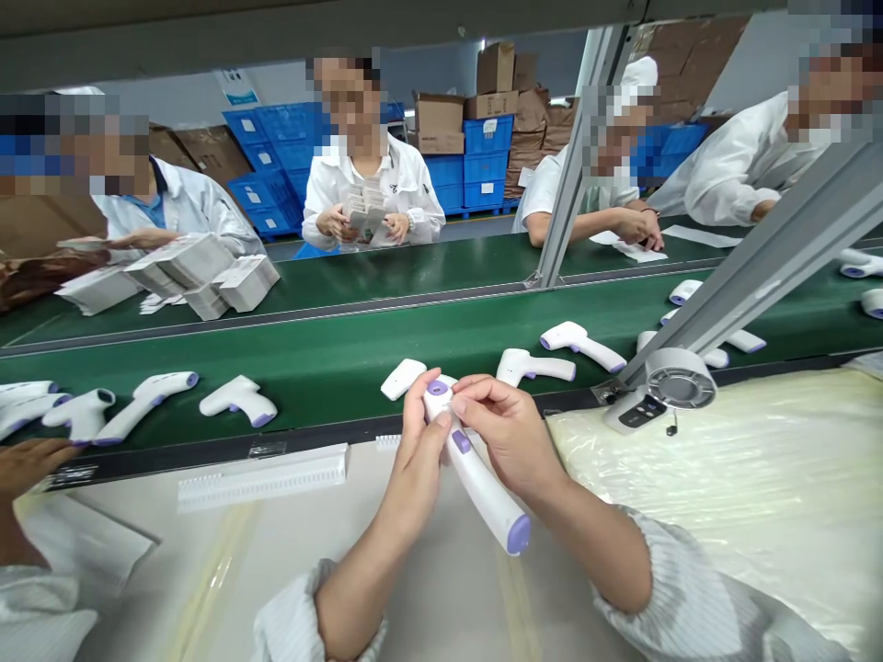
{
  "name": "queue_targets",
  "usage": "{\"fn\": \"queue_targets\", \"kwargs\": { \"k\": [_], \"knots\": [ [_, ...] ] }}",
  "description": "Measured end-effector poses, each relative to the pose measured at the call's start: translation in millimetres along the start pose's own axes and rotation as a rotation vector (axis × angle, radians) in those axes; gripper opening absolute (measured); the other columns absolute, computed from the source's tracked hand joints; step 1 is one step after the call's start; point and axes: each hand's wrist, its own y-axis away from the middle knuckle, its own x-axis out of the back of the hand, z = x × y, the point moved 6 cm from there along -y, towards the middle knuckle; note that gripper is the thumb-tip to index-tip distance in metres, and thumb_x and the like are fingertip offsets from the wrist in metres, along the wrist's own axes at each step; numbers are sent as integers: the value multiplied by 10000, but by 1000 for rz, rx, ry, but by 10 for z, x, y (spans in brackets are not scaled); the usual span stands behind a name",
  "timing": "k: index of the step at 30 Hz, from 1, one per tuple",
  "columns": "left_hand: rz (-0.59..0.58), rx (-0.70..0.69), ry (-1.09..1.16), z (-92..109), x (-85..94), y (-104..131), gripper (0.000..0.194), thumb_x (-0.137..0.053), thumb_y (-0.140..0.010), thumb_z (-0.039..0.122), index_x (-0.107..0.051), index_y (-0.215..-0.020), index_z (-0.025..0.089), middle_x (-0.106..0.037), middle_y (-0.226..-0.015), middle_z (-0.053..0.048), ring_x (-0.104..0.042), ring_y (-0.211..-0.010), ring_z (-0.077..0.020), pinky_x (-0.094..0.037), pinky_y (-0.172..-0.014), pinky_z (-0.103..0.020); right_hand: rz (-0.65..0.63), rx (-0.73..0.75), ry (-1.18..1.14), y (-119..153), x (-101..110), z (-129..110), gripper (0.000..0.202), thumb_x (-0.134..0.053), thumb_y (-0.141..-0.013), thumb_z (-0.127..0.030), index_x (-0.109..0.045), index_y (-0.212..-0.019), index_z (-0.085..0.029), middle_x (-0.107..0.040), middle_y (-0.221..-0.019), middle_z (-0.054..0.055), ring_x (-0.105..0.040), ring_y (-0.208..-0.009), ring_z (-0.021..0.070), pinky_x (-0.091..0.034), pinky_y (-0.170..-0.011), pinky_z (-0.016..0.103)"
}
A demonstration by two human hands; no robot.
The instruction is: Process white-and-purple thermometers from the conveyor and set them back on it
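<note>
A white infrared thermometer [487, 492] with purple trim is held up in front of me, its sensor end pointing away and its handle slanting down to the right. My left hand [419, 460] is closed around its head, thumb on the near side. The fingers of my right hand [516, 439] are pinched together against the head's right side, by the left thumb. Whether something small lies between those fingertips I cannot make out. Just behind my hands, another white thermometer [403, 378] lies on the green conveyor belt [331, 363].
Several more thermometers [238, 401] lie along the belt. White strips of labels [262, 478] rest on the bench. On the right are a small fan [680, 379], a diagonal metal post [759, 267] and yellowish plastic sheeting [773, 460]. A neighbour's hand [34, 464] reaches in at left; co-workers sit opposite.
</note>
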Motion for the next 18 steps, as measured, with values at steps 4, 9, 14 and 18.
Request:
{"fn": "queue_targets", "kwargs": {
  "k": [4,9,14,18],
  "knots": [
    [2,-31,-36,-24,12,-12,612,-552,-942,624,-362,-1462,361,-480,-1476,-55,-497,-1344,-279,-354,-1140,-430,-7,5,8,-8,-5,-8,67,-803,-695,-261,-755,-673,-219,-705,-894,25,-647,-855,182,-502,-829,342],
    [11,-45,-61,-40,23,-37,592,-549,-933,667,-408,-1409,346,-487,-1459,-58,-520,-1298,-281,-407,-1087,-428,4,41,55,6,-3,-30,80,-804,-698,-270,-747,-684,-215,-694,-881,30,-638,-848,182,-506,-806,336],
    [51,-115,-62,-31,79,-55,543,-589,-920,637,-484,-1334,302,-522,-1408,-69,-562,-1206,-256,-472,-990,-373,10,-32,-27,-5,-11,31,168,-852,-650,-276,-705,-683,-201,-653,-826,2,-606,-745,139,-494,-695,288],
    [-23,-80,70,-54,67,-92,563,-653,-879,630,-497,-1304,295,-561,-1342,-78,-617,-1080,-241,-527,-856,-344,40,-233,-269,-64,1,139,426,-952,-509,-278,-611,-757,-214,-628,-731,-51,-537,-606,100,-420,-545,237]
  ]
}}
